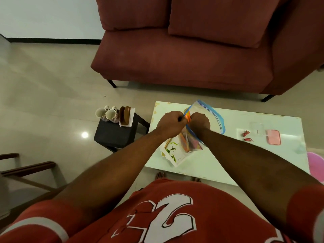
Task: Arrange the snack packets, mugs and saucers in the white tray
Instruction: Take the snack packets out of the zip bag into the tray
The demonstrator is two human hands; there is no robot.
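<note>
Gripping the mouth of a zip bag [208, 116], the left hand [171, 121] and right hand [199, 121] are fisted side by side on its top edge, seemingly pulling it open. Snack packets [186, 142] sit inside, over the tray [174, 155] on the table [245, 155]. Mugs [107, 114] and saucers [124, 115] wait at nine o'clock on a stool [115, 135]. Next, I judge: lift packets out into the tray.

Clear, glossy plastic zip bag [208, 118] with blue seal strip, crinkled. Beneath it, white tray [177, 155], smooth, leaf print. Low table [228, 155]: pale glossy top, chipped at far edge. Left of table, matt black stool [115, 135]; on it glazed floral ceramic mugs [106, 114], glossy brown saucers [124, 115] on white paper. Beyond table, maroon cloth sofa [192, 55], matt, napped. Floor tiles [52, 85] polished.
</note>
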